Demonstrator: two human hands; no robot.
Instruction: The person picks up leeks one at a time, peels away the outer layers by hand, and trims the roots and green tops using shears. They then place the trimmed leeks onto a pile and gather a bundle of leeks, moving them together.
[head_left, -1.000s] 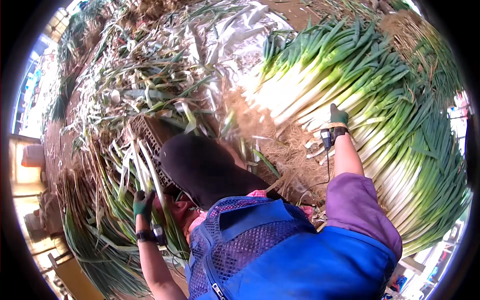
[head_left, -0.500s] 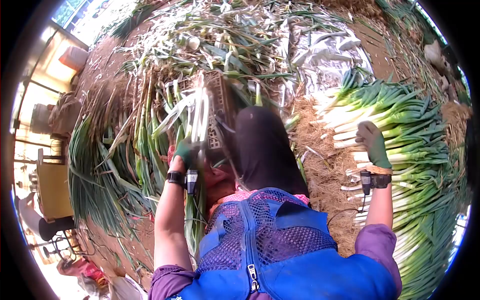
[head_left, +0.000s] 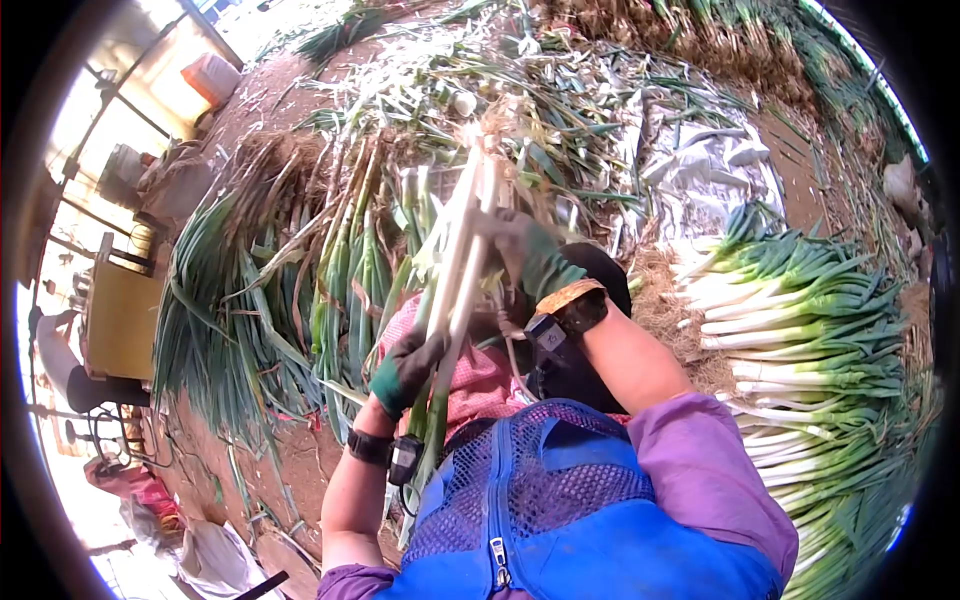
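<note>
Two or so long green onions (head_left: 462, 262) stand upright before me, their pale stems and tangled roots pointing away. My left hand (head_left: 407, 372), in a dark glove with green at the wrist, is wrapped round them low down, with the green leaves hanging below it. Higher up, my right hand (head_left: 515, 245) is beside the white stems near the roots. It is blurred, and its fingers cannot be made out clearly.
Untrimmed onions (head_left: 220, 290) lie in a heap at the left. Cleaned onions (head_left: 800, 340) form a long row at the right. Leaf scraps and a white sheet (head_left: 715, 165) are ahead. A person's arm (head_left: 55, 350) shows at far left.
My right hand has come from the onion row at the right to the held stems. My left hand has moved lower and nearer my body. The view has shifted.
</note>
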